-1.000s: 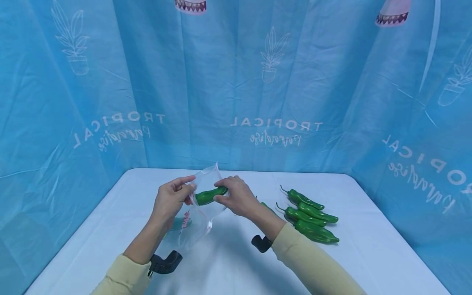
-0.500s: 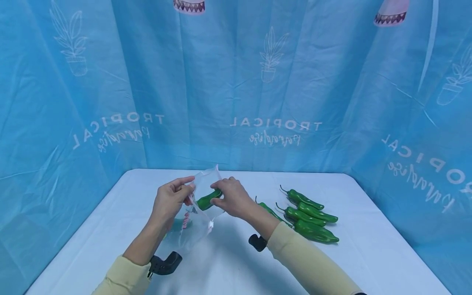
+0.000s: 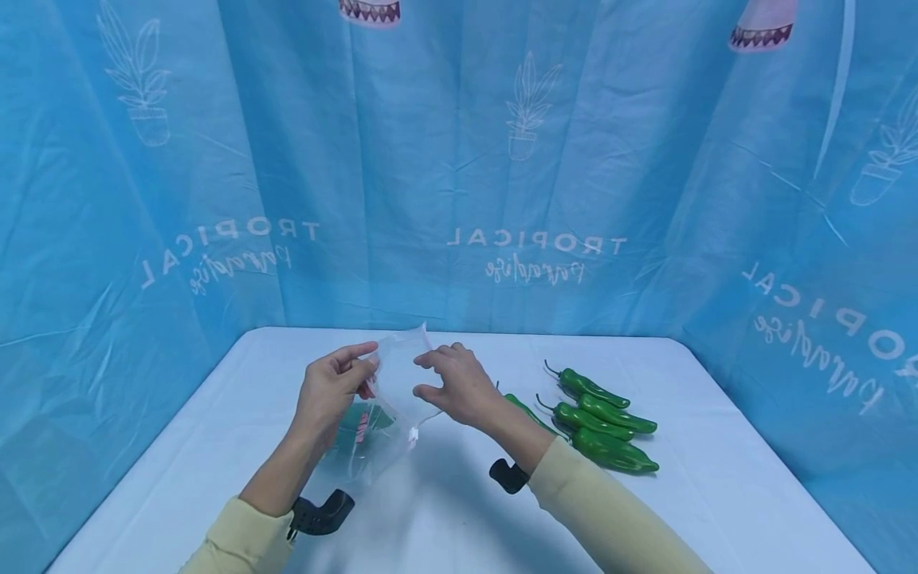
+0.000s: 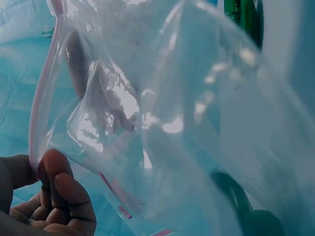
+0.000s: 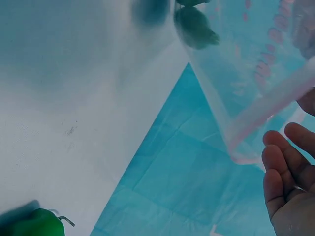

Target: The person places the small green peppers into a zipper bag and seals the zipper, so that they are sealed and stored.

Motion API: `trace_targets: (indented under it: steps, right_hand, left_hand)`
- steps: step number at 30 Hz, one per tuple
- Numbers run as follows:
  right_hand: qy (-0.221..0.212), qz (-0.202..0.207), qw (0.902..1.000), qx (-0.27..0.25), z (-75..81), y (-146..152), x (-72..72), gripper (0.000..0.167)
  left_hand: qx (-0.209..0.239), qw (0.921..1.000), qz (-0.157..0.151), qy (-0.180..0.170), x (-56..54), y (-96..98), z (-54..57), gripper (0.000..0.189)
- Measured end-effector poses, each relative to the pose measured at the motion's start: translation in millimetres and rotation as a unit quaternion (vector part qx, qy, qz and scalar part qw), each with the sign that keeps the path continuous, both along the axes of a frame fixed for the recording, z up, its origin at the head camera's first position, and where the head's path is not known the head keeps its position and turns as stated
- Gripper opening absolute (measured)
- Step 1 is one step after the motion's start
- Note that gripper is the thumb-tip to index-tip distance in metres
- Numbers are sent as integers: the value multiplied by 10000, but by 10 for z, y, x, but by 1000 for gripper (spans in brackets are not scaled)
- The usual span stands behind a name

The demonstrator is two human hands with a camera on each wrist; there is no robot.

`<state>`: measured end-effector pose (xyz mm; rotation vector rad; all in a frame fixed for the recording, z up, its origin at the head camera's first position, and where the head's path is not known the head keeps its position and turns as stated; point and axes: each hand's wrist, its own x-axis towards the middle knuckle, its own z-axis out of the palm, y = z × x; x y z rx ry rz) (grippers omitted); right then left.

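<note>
My left hand (image 3: pixel 331 388) pinches the rim of a clear zip bag (image 3: pixel 402 371) between thumb and fingers. Pink edging and pink print show on the plastic. Green peppers (image 3: pixel 355 426) lie low inside it, blurred by the film; how many is unclear. At the bag's mouth is my right hand (image 3: pixel 459 388), thumb and fingers apart, with nothing between them. In the right wrist view its fingers (image 5: pixel 280 152) are loosely bent beside the pink-edged opening. The left wrist view shows the pinch on the rim, with a green pepper (image 4: pixel 263 223) seen through the plastic.
Several long green peppers (image 3: pixel 610 452) lie together on the right of the white table (image 3: pixel 459 526). Another pepper (image 3: pixel 527 408) is partly hidden by my right forearm. A blue printed curtain (image 3: pixel 459 183) rises behind the table and along both sides.
A green pepper in my right hand has gone down into the bag, and those fingers have let it go and spread. The left hand stays at the rim.
</note>
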<state>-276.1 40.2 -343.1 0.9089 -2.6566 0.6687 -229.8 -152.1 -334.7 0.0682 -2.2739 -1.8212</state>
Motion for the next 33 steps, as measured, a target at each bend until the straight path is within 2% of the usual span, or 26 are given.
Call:
trace_targets:
  steps: [6,12,19,26,33]
  right_hand:
    - [32,68,9992,-401,11,148,68,39]
    - [-165,-136,9972,-716,22,306,137,40]
    - [-15,-248,9957,-896,0,493,168,38]
    - [-417,-474,9910,-1178,-45,708,217,39]
    - [-442,-623,9869,-1418,-131,979,223,38]
  left_hand:
    - [-20,10000,-44,14,2,-10,-7,36]
    - [-52,10000,-56,-13,7,-24,-6,37]
    - [-47,9999,-136,6,9,-43,-21,37]
    - [-40,9999,-110,-62,36,-67,-11,37]
    - [-89,9998,-136,-77,42,-64,1,37]
